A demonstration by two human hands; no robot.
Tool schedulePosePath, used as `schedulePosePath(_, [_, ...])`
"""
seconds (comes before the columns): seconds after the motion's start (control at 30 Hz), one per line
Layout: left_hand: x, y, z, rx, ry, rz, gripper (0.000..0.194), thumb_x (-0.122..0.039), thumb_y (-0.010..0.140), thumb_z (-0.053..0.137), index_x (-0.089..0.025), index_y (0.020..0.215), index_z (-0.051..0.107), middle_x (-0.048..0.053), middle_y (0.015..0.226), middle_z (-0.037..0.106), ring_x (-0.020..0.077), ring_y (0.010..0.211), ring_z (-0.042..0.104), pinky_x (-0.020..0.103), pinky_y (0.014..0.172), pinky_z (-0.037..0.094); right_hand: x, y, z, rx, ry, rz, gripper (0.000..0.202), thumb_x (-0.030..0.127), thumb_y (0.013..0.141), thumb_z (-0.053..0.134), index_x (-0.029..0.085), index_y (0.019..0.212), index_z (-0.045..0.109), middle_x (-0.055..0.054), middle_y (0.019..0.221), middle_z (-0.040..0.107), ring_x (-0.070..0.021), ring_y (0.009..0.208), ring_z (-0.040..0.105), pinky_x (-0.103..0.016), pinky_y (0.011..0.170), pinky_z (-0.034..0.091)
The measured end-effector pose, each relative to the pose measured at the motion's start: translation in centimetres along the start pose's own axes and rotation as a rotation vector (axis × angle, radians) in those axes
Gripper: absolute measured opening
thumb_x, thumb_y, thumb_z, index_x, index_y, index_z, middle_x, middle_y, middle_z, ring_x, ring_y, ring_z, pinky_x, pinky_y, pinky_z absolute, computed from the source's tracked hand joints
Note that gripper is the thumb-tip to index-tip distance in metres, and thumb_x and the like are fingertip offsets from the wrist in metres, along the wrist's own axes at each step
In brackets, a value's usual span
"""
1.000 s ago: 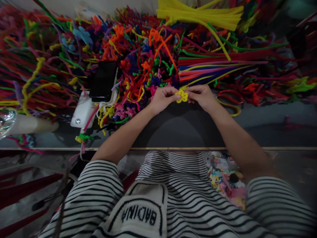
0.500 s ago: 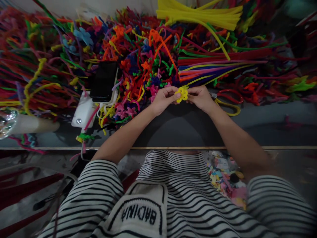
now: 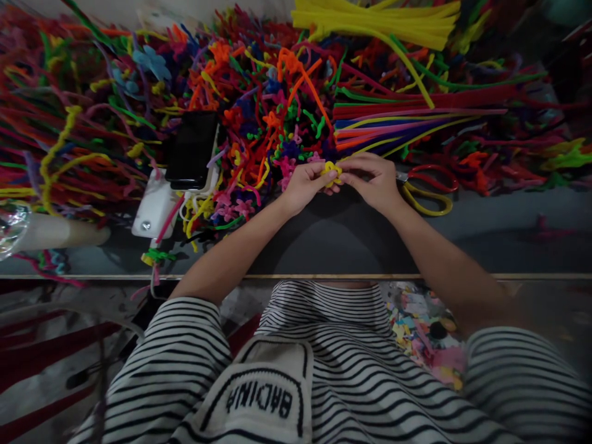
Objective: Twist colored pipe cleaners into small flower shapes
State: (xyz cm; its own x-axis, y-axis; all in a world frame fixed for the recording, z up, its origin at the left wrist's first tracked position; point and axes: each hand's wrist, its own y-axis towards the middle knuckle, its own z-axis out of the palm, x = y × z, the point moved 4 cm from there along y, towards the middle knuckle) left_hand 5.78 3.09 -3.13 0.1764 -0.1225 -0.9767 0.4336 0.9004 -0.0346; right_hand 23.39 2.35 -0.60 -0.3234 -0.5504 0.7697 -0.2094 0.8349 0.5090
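yellow pipe-cleaner flower point(image 3: 331, 171), fuzzy and looped into small petals, is pinched between both hands above the dark counter point(image 3: 485, 228): left hand point(image 3: 305, 185) and right hand point(image 3: 374, 180) each grasping an edge. behind lies a tangled heap of bright fuzzy stems point(image 3: 259, 98); red-handled scissors point(image 3: 428, 188) lie just beside the right hand.

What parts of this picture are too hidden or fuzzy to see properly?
All from the head view:
- Yellow flower: mostly covered by the fingers of the left hand and right hand, so its full shape is hidden.
- Scissors: the blades sit behind the right hand.
- Phone: the screen is dark and shows nothing.
- Clear thing: cut off by the left edge.
- Scraps under the table: too blurred to tell apart.
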Motion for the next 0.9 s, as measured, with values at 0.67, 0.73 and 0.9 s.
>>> schedulePosePath(0.67, [0.2,0.2,0.3,0.046,0.011,0.095,0.060,-0.071,0.077,0.083,-0.013,0.090,0.074,0.003,0.082,0.079,0.0056,0.061,0.069,0.017,0.062,0.057,0.6,0.0,0.0,-0.048,-0.007,0.050,0.005,0.032,0.084,0.088,0.027,0.083,0.085,-0.002,0.088,0.084,-0.0205,0.082,0.079,-0.036,0.081,0.063])
schedulePosePath(0.73, [0.2,0.1,0.3,0.046,0.041,0.090,0.060,-0.071,0.078,0.081,-0.013,0.089,0.074,0.003,0.081,0.079,0.0058,0.061,0.068,0.017,0.062,0.058,0.7,0.0,0.0,-0.048,-0.025,0.063,0.003,0.029,0.083,0.088,0.026,0.082,0.085,-0.002,0.087,0.084,-0.0207,0.081,0.079,-0.036,0.079,0.062])
schedulePosePath(0.9, [0.1,0.1,0.3,0.034,0.083,0.087,0.060,-0.071,0.079,0.080,-0.013,0.090,0.074,0.004,0.083,0.079,0.0062,0.061,0.069,0.017,0.062,0.057,0.9,0.0,-0.1,-0.050,-0.048,0.098,0.007,0.031,0.083,0.086,0.026,0.078,0.084,-0.001,0.084,0.084,-0.0209,0.080,0.079,-0.036,0.079,0.063])
